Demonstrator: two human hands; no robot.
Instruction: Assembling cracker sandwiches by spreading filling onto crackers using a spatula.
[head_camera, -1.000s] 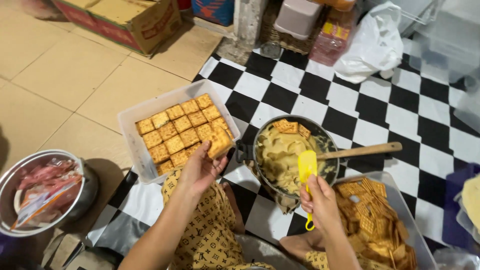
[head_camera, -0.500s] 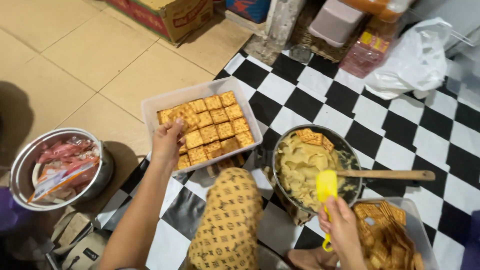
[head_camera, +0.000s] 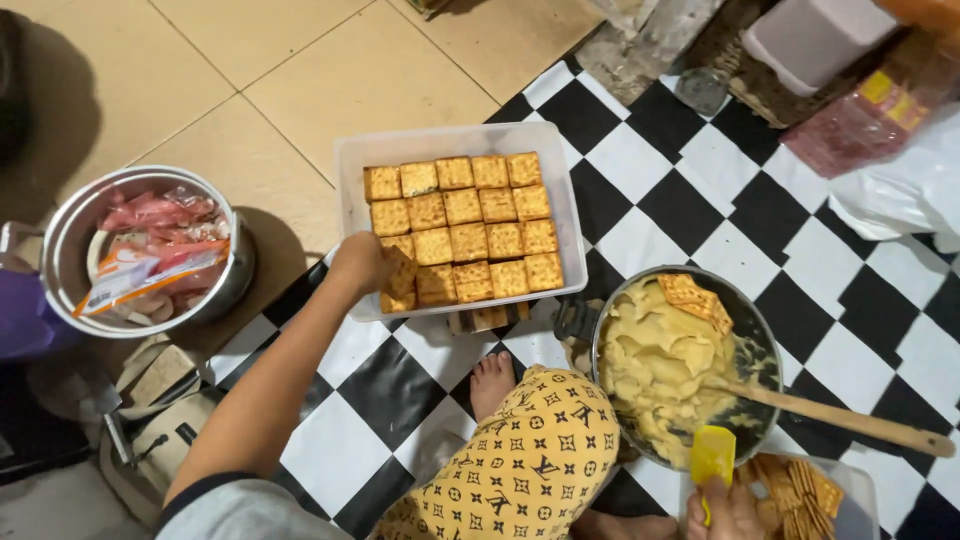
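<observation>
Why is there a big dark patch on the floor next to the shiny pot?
Head view: the round metal pot blocks overhead light and casts a soft shadow on the beige tiled floor; its rim shows glare; the left hand at the clear plastic cracker tray looks sharp.

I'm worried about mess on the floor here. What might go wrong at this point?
The cracker in the left hand is tilted over the tray edge; it may land crooked or crack. The wooden spoon leans out of the pan and might tip. The right hand holds a yellow spatula that may drip filling.
</observation>
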